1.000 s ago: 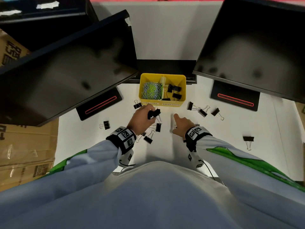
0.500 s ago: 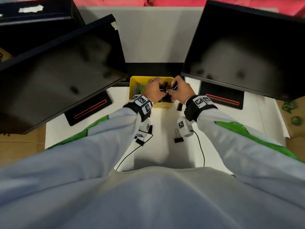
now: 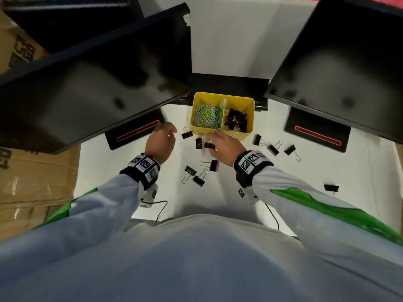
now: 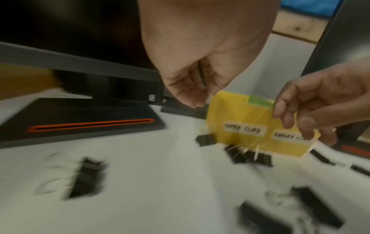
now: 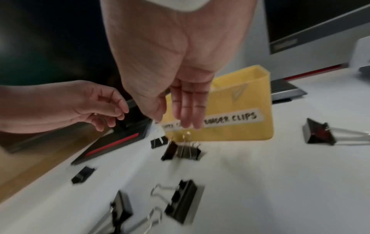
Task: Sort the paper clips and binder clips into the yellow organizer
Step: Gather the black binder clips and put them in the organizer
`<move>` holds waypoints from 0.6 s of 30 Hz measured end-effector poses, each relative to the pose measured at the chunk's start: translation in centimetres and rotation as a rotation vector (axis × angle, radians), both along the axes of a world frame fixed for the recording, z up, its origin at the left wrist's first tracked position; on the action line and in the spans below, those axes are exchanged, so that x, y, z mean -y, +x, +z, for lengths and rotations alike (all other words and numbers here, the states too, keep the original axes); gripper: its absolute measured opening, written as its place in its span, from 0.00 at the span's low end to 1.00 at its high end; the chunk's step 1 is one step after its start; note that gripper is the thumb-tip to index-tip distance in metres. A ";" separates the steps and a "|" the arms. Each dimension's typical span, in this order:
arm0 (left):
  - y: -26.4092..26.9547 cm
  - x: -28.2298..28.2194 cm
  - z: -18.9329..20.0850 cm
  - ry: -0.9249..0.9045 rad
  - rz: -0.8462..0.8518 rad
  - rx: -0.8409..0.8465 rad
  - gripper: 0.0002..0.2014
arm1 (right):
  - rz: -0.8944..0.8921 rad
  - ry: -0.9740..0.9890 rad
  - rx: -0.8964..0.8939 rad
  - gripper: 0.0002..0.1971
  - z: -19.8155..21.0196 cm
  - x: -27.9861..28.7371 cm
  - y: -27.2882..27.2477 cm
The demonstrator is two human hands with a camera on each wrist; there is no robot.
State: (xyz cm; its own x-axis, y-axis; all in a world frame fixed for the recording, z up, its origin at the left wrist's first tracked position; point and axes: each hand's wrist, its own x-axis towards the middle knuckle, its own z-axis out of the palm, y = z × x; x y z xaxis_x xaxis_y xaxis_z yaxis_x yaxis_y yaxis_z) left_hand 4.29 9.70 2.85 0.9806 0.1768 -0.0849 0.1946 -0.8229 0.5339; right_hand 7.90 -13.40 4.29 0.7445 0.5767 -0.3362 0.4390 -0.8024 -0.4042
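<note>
Binder clips lay scattered over the white surface [image 3: 229,192], and nearest the person a loose group of three [image 3: 197,173] sat at about six o'clock from the two hands. Just beyond them, a pair of binder clips [image 5: 181,151] stood side by side, touching the front wall of the yellow organizer [image 3: 250,118] or very nearly so. The right hand [image 3: 222,147] hung right above that pair, fingers straight and pointing down, holding nothing. I judged this hand the nearer one for the next pick: the pair sat directly under its fingertips, their wire handles sticking up toward it and their black bodies running roughly nine to three o'clock.

The left hand [image 3: 161,140] hovered at nine o'clock from the organizer, fingers loosely curled, with nothing in it that I could see. One more binder clip [image 3: 187,134] lay between it and the organizer.

Further out at three o'clock, three more clips [image 3: 273,147] lay in a row, and a lone one [image 3: 331,188] sat well apart toward four o'clock.

Inside the organizer, coloured paper clips [image 3: 206,116] filled the left compartment and black binder clips [image 3: 236,122] the right. Its front carried two white labels; the right one [image 5: 232,118] read "BINDER CLIPS", the left one was blurred and partly hidden.
</note>
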 end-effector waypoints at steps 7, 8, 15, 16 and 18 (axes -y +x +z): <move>-6.4 -6.6 -3.6 0.243 0.202 -0.417 0.26 | 0.060 -0.317 -0.166 0.58 -3.8 -2.3 -1.4; -6.8 -6.7 -4.0 0.200 0.183 -0.456 0.25 | 0.054 -0.326 -0.157 0.58 -4.0 -2.5 -1.5; -6.1 -4.1 -4.9 0.064 0.040 -0.426 0.16 | 0.052 -0.323 -0.170 0.42 -4.2 -2.5 -3.1; -5.6 -3.7 -4.7 0.053 0.027 -0.437 0.15 | 0.051 -0.328 -0.175 0.40 -4.1 -2.3 -3.4; -4.4 -3.0 -4.3 0.019 0.020 -0.437 0.16 | 0.051 -0.333 -0.175 0.38 -4.0 -2.0 -3.8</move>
